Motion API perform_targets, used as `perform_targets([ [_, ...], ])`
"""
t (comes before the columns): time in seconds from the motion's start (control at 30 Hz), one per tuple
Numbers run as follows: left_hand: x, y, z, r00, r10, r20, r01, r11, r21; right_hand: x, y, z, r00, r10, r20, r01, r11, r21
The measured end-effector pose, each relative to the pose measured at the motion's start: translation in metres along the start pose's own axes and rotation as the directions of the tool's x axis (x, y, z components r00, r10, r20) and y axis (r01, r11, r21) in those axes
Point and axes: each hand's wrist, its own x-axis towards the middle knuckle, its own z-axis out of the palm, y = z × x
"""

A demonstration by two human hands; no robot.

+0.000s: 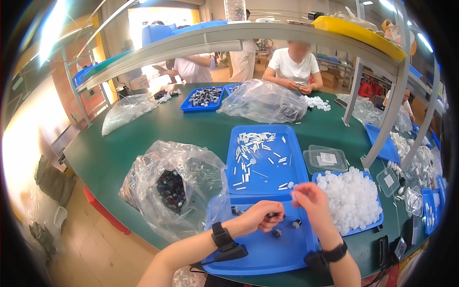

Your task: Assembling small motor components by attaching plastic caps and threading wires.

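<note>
A small black cap (273,215) sits pinched in fingers above the near blue tray (267,253), with two more black caps (287,227) lying loose on it.

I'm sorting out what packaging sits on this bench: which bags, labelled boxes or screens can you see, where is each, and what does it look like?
Clear plastic bag: left of the left hand, crumpled, open, holding small dark parts.
Clear lidded box: right of the upper blue tray, flat, with a white rectangular label.
Large clear bag: table's far middle, bulging.
Clear bag: far left, whitish contents.
Screens: none I can make out.
</note>
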Motion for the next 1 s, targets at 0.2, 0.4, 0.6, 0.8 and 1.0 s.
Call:
perform_targets([
  [0.2, 0.007, 0.002, -0.015, 0.967, 0.027, 0.255, -0.003, 0.995, -0.095, -0.014, 0.029, -0.009, 0.989, 0.145, 0.038, -0.148, 0.986, 0.078],
  [0.4, 0.017, 0.003, -0.015, 0.983, 0.089, 0.161, -0.091, 0.996, 0.011, -0.016, 0.035, -0.015, 0.999, 0.04, 0.021, -0.042, 0.992, 0.123],
  [0.6, 0.016, -0.009, -0.01, 0.93, 0.362, -0.057, -0.309, 0.859, 0.407, -0.02, 0.032, -0.021, 0.983, 0.156, 0.1, -0.174, 0.961, 0.215],
  [0.8, 0.021, -0.018, -0.01, 0.791, 0.61, -0.048, -0.435, 0.616, 0.657, -0.022, 0.034, -0.027, 0.977, 0.113, 0.18, -0.174, 0.913, 0.369],
  [1.0, 0.019, -0.018, -0.008, 0.612, 0.791, 0.008, -0.407, 0.306, 0.861, -0.023, 0.032, -0.026, 0.971, 0.134, 0.199, -0.213, 0.861, 0.461],
])
